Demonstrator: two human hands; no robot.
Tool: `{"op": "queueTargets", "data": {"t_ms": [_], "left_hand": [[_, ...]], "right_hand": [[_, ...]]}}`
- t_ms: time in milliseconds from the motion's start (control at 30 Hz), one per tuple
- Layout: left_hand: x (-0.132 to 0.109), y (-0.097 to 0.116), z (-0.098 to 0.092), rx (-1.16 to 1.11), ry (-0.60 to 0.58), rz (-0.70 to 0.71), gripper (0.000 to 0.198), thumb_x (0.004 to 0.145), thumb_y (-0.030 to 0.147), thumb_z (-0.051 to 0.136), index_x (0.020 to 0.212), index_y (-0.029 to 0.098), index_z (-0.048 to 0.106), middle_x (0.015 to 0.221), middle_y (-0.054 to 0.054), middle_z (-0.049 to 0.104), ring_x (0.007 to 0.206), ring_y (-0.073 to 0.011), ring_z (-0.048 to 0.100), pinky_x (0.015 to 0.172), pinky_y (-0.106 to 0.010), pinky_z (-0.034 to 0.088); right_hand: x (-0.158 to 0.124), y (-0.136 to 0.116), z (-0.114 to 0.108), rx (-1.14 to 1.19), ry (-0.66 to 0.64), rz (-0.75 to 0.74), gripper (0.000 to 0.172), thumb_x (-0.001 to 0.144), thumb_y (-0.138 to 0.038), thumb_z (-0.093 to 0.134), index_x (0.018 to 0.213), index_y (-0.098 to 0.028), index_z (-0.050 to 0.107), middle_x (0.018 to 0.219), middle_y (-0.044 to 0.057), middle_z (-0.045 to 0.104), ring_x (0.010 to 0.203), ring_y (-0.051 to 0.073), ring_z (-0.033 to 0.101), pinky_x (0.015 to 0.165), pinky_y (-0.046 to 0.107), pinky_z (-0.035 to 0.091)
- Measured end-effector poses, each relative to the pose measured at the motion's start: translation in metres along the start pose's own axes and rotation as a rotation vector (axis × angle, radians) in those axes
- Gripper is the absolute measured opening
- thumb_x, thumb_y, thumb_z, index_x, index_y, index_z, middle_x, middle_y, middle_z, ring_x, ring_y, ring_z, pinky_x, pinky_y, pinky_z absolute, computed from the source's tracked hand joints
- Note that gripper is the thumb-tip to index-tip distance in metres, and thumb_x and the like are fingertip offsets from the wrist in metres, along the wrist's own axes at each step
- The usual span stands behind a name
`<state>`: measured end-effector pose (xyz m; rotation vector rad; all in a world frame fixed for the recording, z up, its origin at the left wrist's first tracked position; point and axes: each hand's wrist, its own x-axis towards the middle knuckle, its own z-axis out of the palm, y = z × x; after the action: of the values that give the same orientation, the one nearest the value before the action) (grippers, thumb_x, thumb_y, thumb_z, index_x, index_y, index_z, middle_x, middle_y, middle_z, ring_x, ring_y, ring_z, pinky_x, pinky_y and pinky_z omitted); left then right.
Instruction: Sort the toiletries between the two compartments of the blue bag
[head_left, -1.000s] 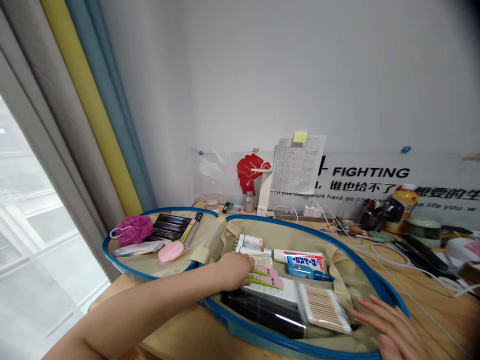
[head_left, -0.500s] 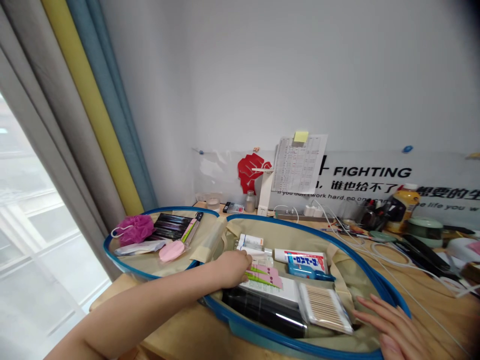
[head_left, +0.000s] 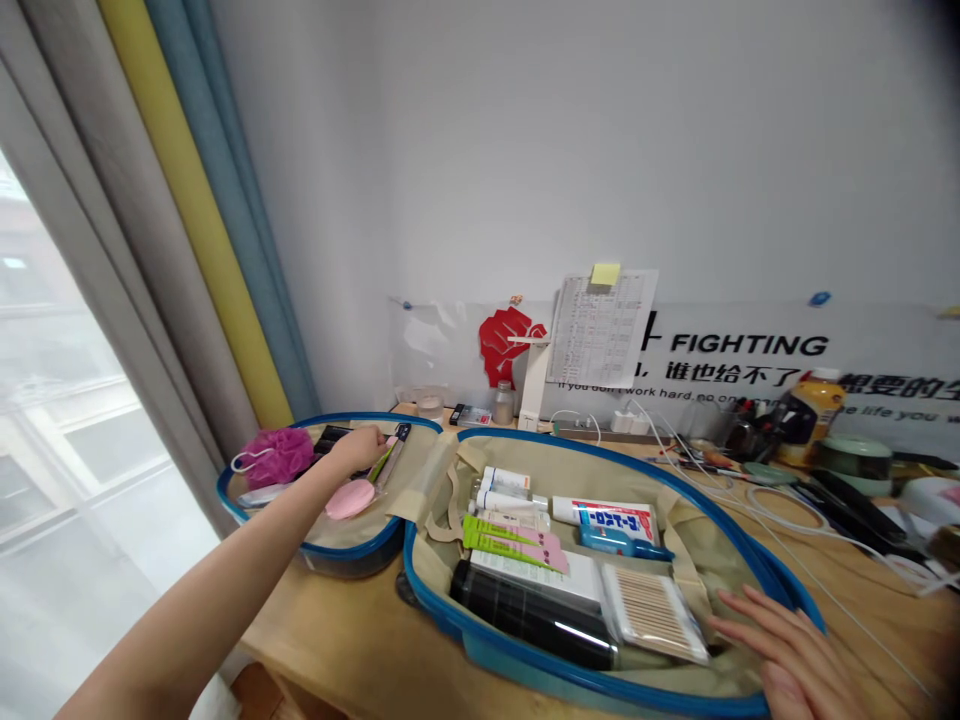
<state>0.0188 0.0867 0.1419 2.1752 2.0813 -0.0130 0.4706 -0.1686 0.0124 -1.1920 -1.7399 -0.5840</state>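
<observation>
The left hand (head_left: 358,447) has left the right half of the open toiletry bag (head_left: 431,592), where half a second ago it lay on the green-and-pink tubes (head_left: 510,538), and now reaches across into the bag's left half. It sits there knuckles up with the fingers curled down, over the near end of the black packet (head_left: 330,436). It is just beyond the pink brush (head_left: 349,497) and beside the slim green-handled tool (head_left: 387,459). Whether the fingers grip anything cannot be told, since the back of the hand hides them. The purple bath pouf (head_left: 276,455) lies to the left of that hand, apart from it. With the hand gone, the tubes now show whole, lying slanted in the right half, and the toothpaste box (head_left: 616,520) lies to their right. The right hand (head_left: 796,658) has stayed where it was. It lies flat, palm down, fingers spread wide and holding nothing, on the near right rim of the bag, with its fingertips right beside the cotton swab pack (head_left: 654,615). The black bottle (head_left: 532,622) lies to the left of that pack, between the two hands, along the bag's near wall. The bag rests on the wooden bench (head_left: 352,650).
</observation>
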Motion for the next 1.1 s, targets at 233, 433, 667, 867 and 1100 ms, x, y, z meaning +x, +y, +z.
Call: {"op": "queueTargets", "data": {"t_ms": [233, 433, 667, 867, 1100], "left_hand": [[0.016, -0.027, 0.033, 0.068, -0.169, -0.114, 0.038, 0.093, 0.04, 0.061, 0.124, 0.018, 0.058, 0.125, -0.009, 0.061, 0.107, -0.0222, 0.062, 0.09, -0.044, 0.055], [0.024, -0.029, 0.042, 0.082, -0.203, -0.093, 0.039, 0.093, 0.039, 0.062, 0.125, 0.018, 0.058, 0.126, -0.009, 0.06, 0.109, -0.0226, 0.062, 0.091, -0.044, 0.055], [0.025, -0.035, 0.047, 0.033, -0.227, -0.062, 0.038, 0.093, 0.04, 0.061, 0.124, 0.018, 0.058, 0.125, -0.009, 0.061, 0.108, -0.0226, 0.062, 0.09, -0.044, 0.055], [0.026, -0.036, 0.046, 0.01, -0.222, -0.053, 0.038, 0.093, 0.039, 0.061, 0.124, 0.018, 0.058, 0.124, -0.009, 0.061, 0.107, -0.0224, 0.062, 0.09, -0.043, 0.055], [0.024, -0.025, 0.042, 0.008, -0.145, 0.004, 0.037, 0.094, 0.04, 0.06, 0.123, 0.018, 0.058, 0.125, -0.009, 0.061, 0.107, -0.0222, 0.062, 0.09, -0.044, 0.055]], "right_hand": [[0.005, -0.001, 0.001, -0.009, 0.005, -0.028, 0.026, 0.093, -0.019, 0.043, 0.099, -0.023, 0.068, 0.105, 0.007, 0.07, 0.108, 0.023, 0.063, 0.09, 0.036, 0.046], [0.001, 0.001, 0.001, 0.004, 0.015, -0.002, 0.027, 0.092, -0.022, 0.044, 0.098, -0.023, 0.07, 0.106, 0.007, 0.071, 0.107, 0.025, 0.064, 0.088, 0.039, 0.048], [-0.001, 0.0, 0.0, 0.001, 0.015, 0.007, 0.026, 0.092, -0.022, 0.044, 0.098, -0.023, 0.07, 0.105, 0.007, 0.072, 0.107, 0.025, 0.065, 0.087, 0.038, 0.049], [0.0, -0.001, 0.0, 0.001, 0.016, 0.043, 0.027, 0.092, -0.024, 0.045, 0.097, -0.023, 0.071, 0.106, 0.008, 0.072, 0.108, 0.025, 0.065, 0.087, 0.039, 0.051], [0.004, -0.002, 0.0, -0.002, 0.022, 0.014, 0.027, 0.091, -0.021, 0.045, 0.096, -0.023, 0.071, 0.104, 0.007, 0.072, 0.105, 0.024, 0.065, 0.087, 0.038, 0.05]]}}
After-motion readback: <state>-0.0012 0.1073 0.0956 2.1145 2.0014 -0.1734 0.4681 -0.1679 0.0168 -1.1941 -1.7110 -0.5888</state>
